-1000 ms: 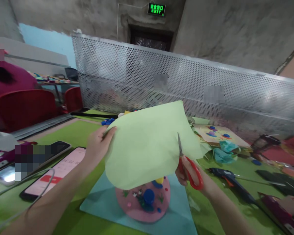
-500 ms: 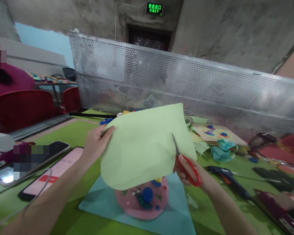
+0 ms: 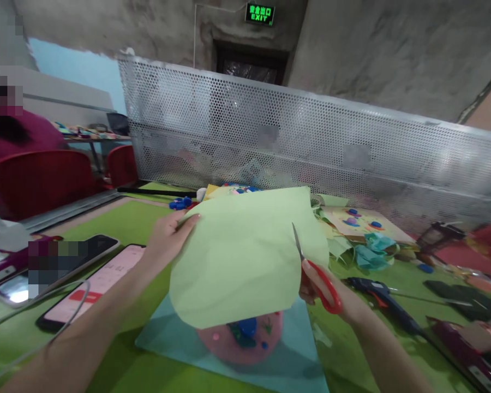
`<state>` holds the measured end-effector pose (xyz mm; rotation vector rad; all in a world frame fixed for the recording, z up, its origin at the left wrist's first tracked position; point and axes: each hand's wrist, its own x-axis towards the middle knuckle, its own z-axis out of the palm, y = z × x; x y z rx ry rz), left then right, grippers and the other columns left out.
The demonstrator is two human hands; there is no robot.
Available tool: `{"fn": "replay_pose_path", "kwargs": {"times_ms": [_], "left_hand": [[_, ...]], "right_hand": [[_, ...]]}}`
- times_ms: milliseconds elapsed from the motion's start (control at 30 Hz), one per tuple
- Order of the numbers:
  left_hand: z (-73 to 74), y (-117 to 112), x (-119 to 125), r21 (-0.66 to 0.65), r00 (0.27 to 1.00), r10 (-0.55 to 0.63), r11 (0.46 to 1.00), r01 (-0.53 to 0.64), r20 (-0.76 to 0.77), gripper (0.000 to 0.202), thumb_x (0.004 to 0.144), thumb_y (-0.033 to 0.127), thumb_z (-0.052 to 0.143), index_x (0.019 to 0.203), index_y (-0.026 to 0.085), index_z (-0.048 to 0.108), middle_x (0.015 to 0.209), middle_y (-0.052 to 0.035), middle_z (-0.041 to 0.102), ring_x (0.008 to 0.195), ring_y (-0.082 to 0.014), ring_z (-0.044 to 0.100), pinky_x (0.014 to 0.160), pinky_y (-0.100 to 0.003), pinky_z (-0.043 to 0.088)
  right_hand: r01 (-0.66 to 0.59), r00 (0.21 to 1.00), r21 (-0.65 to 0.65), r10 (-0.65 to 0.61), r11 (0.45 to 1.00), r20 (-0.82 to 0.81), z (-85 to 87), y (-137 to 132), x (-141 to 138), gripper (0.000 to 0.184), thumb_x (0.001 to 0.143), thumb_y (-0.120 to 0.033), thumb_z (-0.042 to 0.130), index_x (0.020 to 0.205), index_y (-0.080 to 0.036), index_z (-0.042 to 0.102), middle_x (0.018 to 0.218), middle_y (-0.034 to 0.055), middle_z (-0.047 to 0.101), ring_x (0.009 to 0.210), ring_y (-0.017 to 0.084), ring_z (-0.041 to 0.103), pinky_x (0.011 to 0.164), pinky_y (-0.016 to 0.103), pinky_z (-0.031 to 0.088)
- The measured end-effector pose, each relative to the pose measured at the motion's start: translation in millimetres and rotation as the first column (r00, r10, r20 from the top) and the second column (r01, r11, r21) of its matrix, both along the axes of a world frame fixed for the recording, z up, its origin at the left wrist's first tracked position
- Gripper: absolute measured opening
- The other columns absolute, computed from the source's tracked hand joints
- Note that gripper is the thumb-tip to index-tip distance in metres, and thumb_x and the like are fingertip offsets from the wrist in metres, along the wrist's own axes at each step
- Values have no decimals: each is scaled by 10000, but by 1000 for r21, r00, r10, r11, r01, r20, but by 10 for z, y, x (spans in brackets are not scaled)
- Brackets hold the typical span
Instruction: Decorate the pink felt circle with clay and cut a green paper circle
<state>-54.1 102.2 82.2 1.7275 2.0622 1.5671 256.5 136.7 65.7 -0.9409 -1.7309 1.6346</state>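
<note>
On the left, a black-edged phone with a pink screen (image 3: 106, 274) lies on the bright green desk (image 3: 102, 219). The fingers of my left hand (image 3: 169, 234) pinch the left edge of a large pale green sheet of paper (image 3: 241, 256). It hangs in the air above a round pink disc with blue shapes (image 3: 237, 349), which rests on a light blue sheet (image 3: 174, 333). The left and near edges curve smoothly, so that rounding looks done; the far right corner is pointed, apparently uncut. My right hand (image 3: 319, 282) has its fingers clamped on red-handled metal scissors (image 3: 329, 285), one blade across the paper's right part; I can't tell how wide the blades stand. Farther right lies a dark glue gun with an orange trigger (image 3: 387, 301).
</note>
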Motion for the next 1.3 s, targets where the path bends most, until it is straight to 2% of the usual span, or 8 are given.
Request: {"fn": "replay_pose_path", "kwargs": {"times_ms": [200, 267, 400, 633, 800, 1000, 1200, 1300], "left_hand": [[16, 22, -2, 3, 1000, -10, 1000, 10, -10, 362, 781, 418, 486, 515, 240, 317, 437, 70, 292, 417, -130, 331, 441, -271, 223], [18, 28, -10, -2, 1000, -17, 1000, 17, -15, 367, 781, 425, 486, 515, 239, 316, 443, 69, 299, 419, -130, 333, 443, -272, 228], [7, 24, -15, -34, 999, -46, 998, 46, -19, 376, 782, 461, 489, 518, 237, 343, 442, 66, 326, 424, -137, 370, 437, -269, 240], [9, 10, -12, -40, 997, -57, 998, 56, -46, 371, 783, 442, 480, 513, 236, 330, 459, 62, 314, 446, -142, 371, 459, -275, 241], [-19, 26, -5, -72, 994, -95, 993, 91, -47, 373, 781, 475, 468, 528, 236, 333, 468, 65, 308, 448, -141, 370, 463, -272, 244], [-34, 40, -21, -95, 994, -106, 990, 103, -29, 370, 781, 498, 462, 544, 227, 376, 478, 65, 316, 459, -138, 375, 471, -267, 252], [-44, 17, -5, -133, 991, -137, 982, 136, -2, 386, 780, 520, 463, 545, 227, 370, 471, 66, 335, 444, -134, 393, 447, -253, 258], [-38, 10, 11, -159, 988, -152, 976, 150, -6, 367, 781, 518, 461, 567, 227, 401, 465, 65, 360, 442, -140, 419, 439, -252, 259]], "right_hand": [[-13, 1000, -130, 17, 991, 26, -37, 51, 58, 533, 699, -709, 554, 625, -189, 465, 472, -100, 307, 402, 51, 244, 378, 205, 183], [-27, 998, -111, 33, 993, 53, -15, 46, 68, 542, 709, -715, 536, 617, -183, 480, 465, -97, 308, 389, 47, 243, 376, 211, 179], [-52, 998, -35, 54, 998, 44, 65, -3, 43, 548, 713, -703, 545, 565, -198, 393, 508, -87, 307, 437, 54, 257, 423, 227, 208], [-19, 995, -152, 34, 988, 96, 30, 67, 84, 551, 643, -728, 584, 609, -192, 460, 463, -110, 273, 407, 49, 184, 388, 222, 128], [-81, 991, -28, 84, 996, 104, 87, 27, 85, 557, 683, -717, 554, 554, -199, 395, 493, -90, 322, 444, 57, 244, 430, 222, 201], [-50, 986, -96, 65, 994, 154, 30, 68, 113, 543, 683, -726, 543, 595, -206, 415, 450, -110, 300, 377, 42, 206, 375, 212, 178], [-78, 988, -43, 83, 996, 132, 54, 40, 94, 564, 680, -726, 548, 564, -207, 361, 497, -87, 330, 437, 53, 273, 419, 210, 232], [-72, 984, -56, 80, 996, 157, 70, 36, 90, 571, 665, -733, 554, 550, -212, 351, 471, -94, 317, 417, 50, 257, 403, 212, 206]]}}
